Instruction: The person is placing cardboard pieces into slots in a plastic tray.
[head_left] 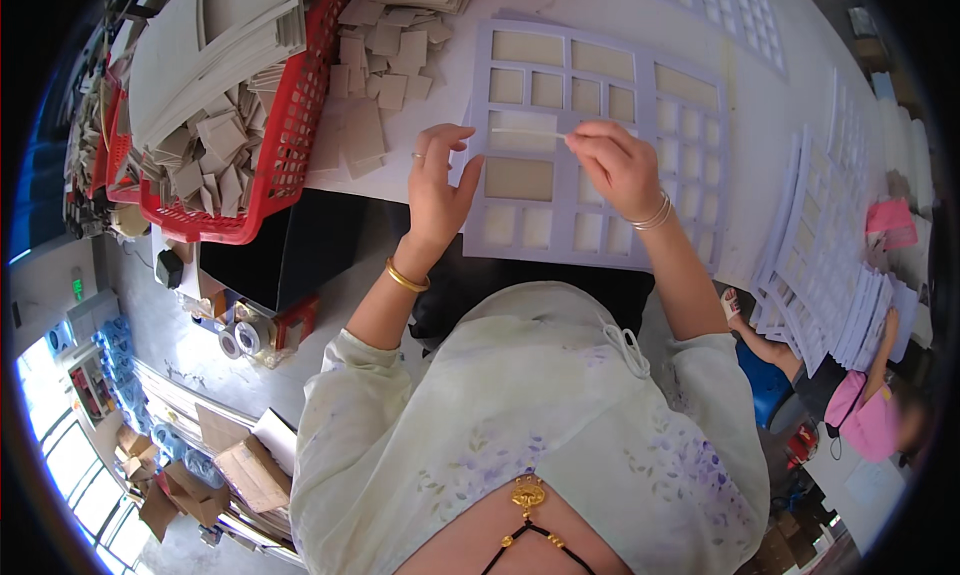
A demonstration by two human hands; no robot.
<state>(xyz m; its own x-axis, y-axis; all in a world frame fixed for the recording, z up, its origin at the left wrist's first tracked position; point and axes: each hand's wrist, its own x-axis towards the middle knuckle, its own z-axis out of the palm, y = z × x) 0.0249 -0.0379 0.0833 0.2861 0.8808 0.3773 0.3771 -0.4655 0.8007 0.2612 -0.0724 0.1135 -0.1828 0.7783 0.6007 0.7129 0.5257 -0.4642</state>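
A white sheet with rectangular cut-out windows [567,190] lies on the table in front of me. Grey-beige card fills several of its windows; others look white. My right hand [615,165] pinches the end of a thin pale card piece [528,132], seen nearly edge-on over a window in the left part of the sheet. At the sheet's left edge is my left hand [440,180], thumb and fingers apart and holding nothing. Whether the card piece touches the sheet cannot be made out.
Left stands a red plastic basket [290,140] full of card pieces, with larger sheets on top. Loose card pieces [385,50] lie beside it. Stacked windowed sheets [820,245] are on the right, near a person in pink [865,415]. Another windowed sheet [725,10] lies farther back.
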